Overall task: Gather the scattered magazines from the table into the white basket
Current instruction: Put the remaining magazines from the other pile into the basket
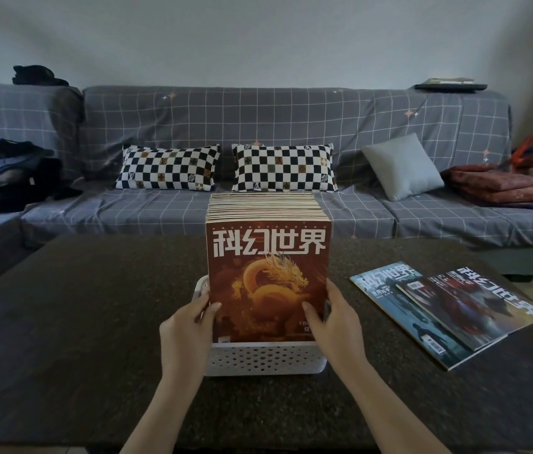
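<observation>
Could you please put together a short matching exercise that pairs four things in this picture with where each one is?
Things:
1. dragon-cover magazine
2. blue-cover magazine
3. grey cushion
4. white basket

Places:
A. propped on the sofa seat, to the right of the checkered pillows
B. on the table in front of the person, holding a row of upright magazines
C. lying flat on the table at the right, partly under another magazine
D. upright at the front of the basket, between both hands

Pairs: 1-D, 2-C, 3-A, 4-B

Dark speckled table (94, 322) with white basket (265, 358) and 2 overlapping magazines (448, 309).
</observation>
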A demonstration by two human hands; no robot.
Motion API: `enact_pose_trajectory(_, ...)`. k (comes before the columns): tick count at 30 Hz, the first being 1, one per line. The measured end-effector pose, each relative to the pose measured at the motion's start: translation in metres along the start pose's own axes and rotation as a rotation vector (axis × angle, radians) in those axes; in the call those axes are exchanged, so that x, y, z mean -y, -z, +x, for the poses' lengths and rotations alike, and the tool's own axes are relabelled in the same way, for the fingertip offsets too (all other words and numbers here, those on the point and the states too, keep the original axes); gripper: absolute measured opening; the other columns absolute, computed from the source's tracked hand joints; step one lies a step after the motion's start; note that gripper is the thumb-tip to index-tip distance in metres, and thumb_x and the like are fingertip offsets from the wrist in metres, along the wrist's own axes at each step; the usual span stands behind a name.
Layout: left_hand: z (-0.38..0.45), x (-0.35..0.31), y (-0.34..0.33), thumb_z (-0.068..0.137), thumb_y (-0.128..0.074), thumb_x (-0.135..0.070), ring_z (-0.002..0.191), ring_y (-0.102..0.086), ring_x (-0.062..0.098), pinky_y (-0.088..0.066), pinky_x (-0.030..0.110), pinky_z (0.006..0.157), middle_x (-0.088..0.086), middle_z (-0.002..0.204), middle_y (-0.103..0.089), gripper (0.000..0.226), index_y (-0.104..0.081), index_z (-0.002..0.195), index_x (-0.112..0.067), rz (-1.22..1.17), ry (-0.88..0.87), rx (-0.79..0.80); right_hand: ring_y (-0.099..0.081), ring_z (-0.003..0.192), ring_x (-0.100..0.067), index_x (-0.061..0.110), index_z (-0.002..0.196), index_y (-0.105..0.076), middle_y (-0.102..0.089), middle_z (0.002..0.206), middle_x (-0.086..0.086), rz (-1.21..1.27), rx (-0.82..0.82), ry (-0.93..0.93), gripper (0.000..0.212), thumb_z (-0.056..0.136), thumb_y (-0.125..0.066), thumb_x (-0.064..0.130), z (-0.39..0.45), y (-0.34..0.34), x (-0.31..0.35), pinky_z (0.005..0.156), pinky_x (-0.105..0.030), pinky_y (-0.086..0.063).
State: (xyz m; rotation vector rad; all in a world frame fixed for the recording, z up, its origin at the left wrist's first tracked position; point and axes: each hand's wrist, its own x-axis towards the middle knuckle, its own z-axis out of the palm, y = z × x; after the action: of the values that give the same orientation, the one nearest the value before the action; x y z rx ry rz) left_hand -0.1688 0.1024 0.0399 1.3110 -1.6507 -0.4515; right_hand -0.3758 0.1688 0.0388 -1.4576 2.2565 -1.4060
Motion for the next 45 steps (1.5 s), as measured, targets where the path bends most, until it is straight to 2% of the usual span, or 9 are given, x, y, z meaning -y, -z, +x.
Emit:
enact_pose_trajectory(3,-0.004,-0.003,-0.005,0.09,-0.064,-0.016,0.057,-0.055,-0.006,-0.041,0.004,0.05,-0.011,0.075,-0.064,0.037,-0.06,0.126,-0.008,-0.011,0.023,0.013,-0.062,0.102,-0.015,0.021,0.142,-0.035,-0.066,0.114,0.004,0.007,0.003,-0.009,0.06,0.088,-0.06,0.033,-0.001,-0.002,0.004,0.084,-0.029,-0.051)
enact_pose_trajectory(9,-0.003,-0.005,-0.009,0.09,-0.064,-0.023,0.056,-0.051,-0.012,-0.037,0.004,0.05,-0.002,0.085,-0.074,0.038,-0.061,0.125,-0.01,-0.001,0.076,-0.024,-0.063,0.1,-0.016,0.022,0.141,-0.037,-0.066,0.114,0.004,-0.011,0.009,-0.004,0.057,0.089,-0.057,0.033,-0.001,-0.002,0.004,0.083,-0.032,-0.052)
enact_pose_trajectory(13,-0.006,-0.007,-0.008,0.091,-0.063,-0.028,0.072,-0.057,-0.01,-0.041,0.0,0.056,-0.011,0.095,-0.07,0.04,-0.061,0.128,-0.015,-0.092,0.106,0.005,-0.06,0.106,-0.014,0.024,0.143,-0.034,-0.064,0.118,0.005,0.025,0.034,-0.006,0.059,0.089,-0.058,0.032,-0.001,0.0,0.003,0.083,-0.023,-0.046)
enact_pose_trajectory(17,-0.015,-0.015,-0.009,0.087,-0.067,-0.03,0.102,-0.055,0.007,-0.046,0.02,0.08,-0.01,0.116,-0.049,0.046,-0.05,0.128,-0.02,-0.271,0.181,-0.122,-0.053,0.118,-0.012,0.024,0.145,-0.03,-0.056,0.13,0.007,0.102,0.03,-0.02,0.063,0.089,-0.059,0.03,-0.006,0.003,0.0,0.088,-0.019,-0.041)
enact_pose_trajectory(20,-0.027,-0.025,-0.012,0.087,-0.063,-0.025,0.099,-0.051,0.013,-0.044,0.026,0.08,-0.007,0.108,-0.044,0.032,-0.05,0.115,-0.017,-0.213,0.105,-0.199,-0.047,0.125,-0.012,0.022,0.143,-0.034,-0.05,0.137,0.006,0.154,0.001,-0.042,0.061,0.089,-0.06,0.029,-0.008,0.01,-0.006,0.093,-0.022,-0.041)
enact_pose_trajectory(26,-0.051,-0.06,-0.039,0.089,-0.06,-0.014,0.09,-0.056,0.002,-0.049,0.018,0.076,-0.009,0.098,-0.057,0.02,-0.053,0.104,-0.025,-0.353,-0.06,0.024,-0.047,0.123,-0.008,0.024,0.136,-0.044,-0.052,0.135,0.006,0.136,-0.078,-0.072,0.05,0.089,-0.06,0.028,-0.013,0.033,-0.029,0.094,-0.021,-0.037)
enact_pose_trajectory(34,-0.075,-0.115,-0.108,0.091,-0.06,-0.015,0.103,-0.052,-0.007,-0.043,0.006,0.085,-0.021,0.107,-0.055,0.025,-0.053,0.109,-0.031,-0.398,-0.159,0.264,-0.056,0.108,-0.009,0.019,0.124,-0.055,-0.061,0.117,0.004,0.08,-0.161,-0.132,0.037,0.088,-0.062,0.019,-0.013,0.079,-0.073,0.09,-0.026,-0.046)
enact_pose_trajectory(40,-0.086,-0.15,-0.183,0.092,-0.057,-0.023,0.106,-0.05,-0.01,-0.045,0.012,0.087,-0.021,0.111,-0.054,0.026,-0.051,0.115,-0.035,-0.392,-0.11,0.482,-0.059,0.094,-0.007,0.02,0.115,-0.058,-0.063,0.107,0.006,0.035,-0.244,-0.219,0.029,0.086,-0.063,0.016,-0.005,0.116,-0.122,0.08,-0.028,-0.053)
enact_pose_trajectory(45,-0.084,-0.17,-0.251,0.094,-0.054,-0.023,0.103,-0.051,-0.005,-0.042,0.009,0.08,-0.018,0.11,-0.05,0.021,-0.049,0.112,-0.033,-0.353,-0.101,0.611,-0.059,0.096,-0.008,0.02,0.113,-0.059,-0.061,0.107,0.005,-0.039,-0.295,-0.344,0.028,0.085,-0.063,0.02,0.01,0.142,-0.173,0.082,-0.029,-0.053)
